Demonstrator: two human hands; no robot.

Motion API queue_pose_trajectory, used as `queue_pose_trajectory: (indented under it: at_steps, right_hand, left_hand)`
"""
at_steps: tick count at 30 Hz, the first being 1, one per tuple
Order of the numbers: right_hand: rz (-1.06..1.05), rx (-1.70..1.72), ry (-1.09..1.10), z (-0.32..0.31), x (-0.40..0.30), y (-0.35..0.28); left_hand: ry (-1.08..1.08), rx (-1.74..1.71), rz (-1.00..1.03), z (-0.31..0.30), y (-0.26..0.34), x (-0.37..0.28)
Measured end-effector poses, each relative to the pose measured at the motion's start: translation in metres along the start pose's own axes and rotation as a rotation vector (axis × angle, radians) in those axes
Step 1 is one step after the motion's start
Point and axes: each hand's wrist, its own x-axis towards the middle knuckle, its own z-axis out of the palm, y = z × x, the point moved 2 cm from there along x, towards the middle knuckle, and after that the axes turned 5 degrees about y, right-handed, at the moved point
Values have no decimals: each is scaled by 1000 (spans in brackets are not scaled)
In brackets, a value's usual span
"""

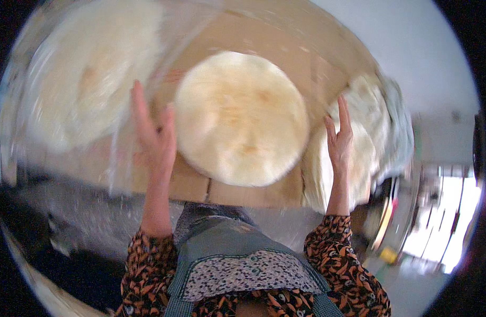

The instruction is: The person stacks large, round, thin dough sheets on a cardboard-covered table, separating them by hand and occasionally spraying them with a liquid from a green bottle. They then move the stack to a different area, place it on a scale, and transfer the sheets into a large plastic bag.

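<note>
A round flatbread (243, 119) with light brown patches lies on a cardboard sheet (191, 178) in front of me. Just left of it is my left hand (155, 134), fingers apart and holding nothing. My right hand (340, 134) is on the flatbread's right side, with a gap between them, its thumb apart from the fingers and nothing gripped. Behind my right hand are more pale flatbreads (361, 146), overlapping and partly folded. At the left, blurred, a large pale flatbread stack (88, 79) appears under or in clear plastic.
Clear plastic film (114, 158) hangs near the cardboard's left front. A greyish cloth or plastic (401, 126) borders the breads at the right. A small yellow object (388, 255) and a bright barred window or door (441, 218) show at lower right.
</note>
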Motion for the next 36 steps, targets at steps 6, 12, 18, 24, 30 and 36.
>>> queue_pose_trajectory:
  at_steps: [6, 12, 18, 24, 30, 36]
  right_hand:
    - [620, 328, 492, -122, -122, 46]
    - [1129, 704, -110, -56, -248, -18]
    - [1429, 1106, -115, 33, -306, -27]
    - [1490, 1742, 189, 94, -294, -28]
    - [1448, 2120, 550, 111, -282, -39]
    - [1286, 2234, 541, 115, -268, -32]
  left_hand:
    - [-1178, -640, -460, 90, 74, -116]
    - [-1454, -574, -1144, 148, -8, -233]
    - [-1124, -595, -1273, 147, -24, -213]
    - [-1031, -539, -1362, 147, -23, -189]
    - [-1022, -524, -1419, 142, 2, -173]
    - [-1142, -558, -1431, 142, -15, -166]
